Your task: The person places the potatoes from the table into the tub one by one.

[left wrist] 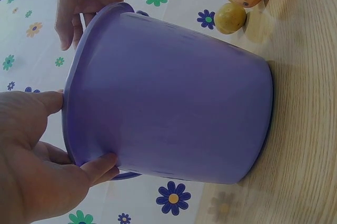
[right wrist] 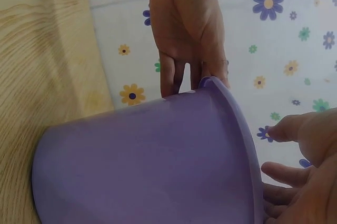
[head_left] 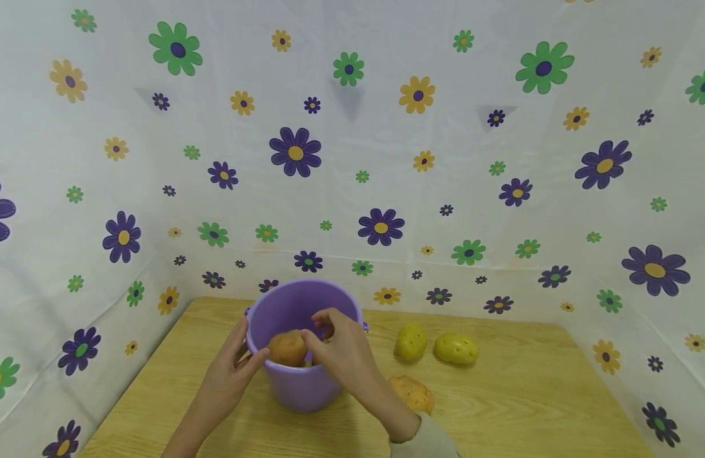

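A purple bucket (head_left: 306, 385) stands upright on the table. My left hand (head_left: 229, 375) grips its left rim, with the thumb at the near edge and the fingers along the outer side, as the left wrist view (left wrist: 37, 166) also shows. Inside, a brown potato (head_left: 287, 348) shows near the front rim, with a bit of something yellow-green beside it. My right hand (head_left: 346, 353) reaches over the right rim into the bucket, thumb and fingers apart. In the right wrist view I see no object between its thumb and fingers; some fingertips are hidden by the bucket.
To the bucket's right, two yellow-green potatoes (head_left: 410, 343) (head_left: 456, 348) lie on the wooden table (head_left: 518, 394). A tan potato (head_left: 412, 393) lies nearer, partly behind my right forearm. A flower-printed white sheet (head_left: 381, 191) hangs behind and at both sides.
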Tool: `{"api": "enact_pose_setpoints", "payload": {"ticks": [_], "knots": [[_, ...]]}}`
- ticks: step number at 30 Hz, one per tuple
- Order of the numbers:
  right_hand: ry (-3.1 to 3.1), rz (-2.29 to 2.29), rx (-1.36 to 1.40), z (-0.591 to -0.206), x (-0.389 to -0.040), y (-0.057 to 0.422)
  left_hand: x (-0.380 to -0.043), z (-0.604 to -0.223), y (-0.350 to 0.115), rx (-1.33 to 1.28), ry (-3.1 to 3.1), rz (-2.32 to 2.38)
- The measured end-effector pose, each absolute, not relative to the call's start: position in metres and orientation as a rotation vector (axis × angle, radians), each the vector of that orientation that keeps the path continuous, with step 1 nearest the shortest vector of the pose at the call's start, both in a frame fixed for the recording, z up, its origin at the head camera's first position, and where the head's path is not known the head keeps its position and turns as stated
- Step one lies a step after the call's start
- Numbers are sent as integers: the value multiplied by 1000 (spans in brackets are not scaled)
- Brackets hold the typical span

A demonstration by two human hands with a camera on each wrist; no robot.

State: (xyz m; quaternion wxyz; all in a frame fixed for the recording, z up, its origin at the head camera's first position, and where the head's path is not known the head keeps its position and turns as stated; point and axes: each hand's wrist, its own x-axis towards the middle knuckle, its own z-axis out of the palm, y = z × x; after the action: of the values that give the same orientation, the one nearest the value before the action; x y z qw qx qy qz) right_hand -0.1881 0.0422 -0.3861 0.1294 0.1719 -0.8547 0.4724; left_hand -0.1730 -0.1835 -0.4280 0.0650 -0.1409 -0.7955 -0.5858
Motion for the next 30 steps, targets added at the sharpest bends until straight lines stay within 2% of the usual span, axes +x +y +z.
{"api": "enact_pose_setpoints", "payload": {"ticks": [30], "knots": [[-2374, 1492, 502, -385, -186, 95, -174, -428, -184, -418, -2404, -1784]]}}
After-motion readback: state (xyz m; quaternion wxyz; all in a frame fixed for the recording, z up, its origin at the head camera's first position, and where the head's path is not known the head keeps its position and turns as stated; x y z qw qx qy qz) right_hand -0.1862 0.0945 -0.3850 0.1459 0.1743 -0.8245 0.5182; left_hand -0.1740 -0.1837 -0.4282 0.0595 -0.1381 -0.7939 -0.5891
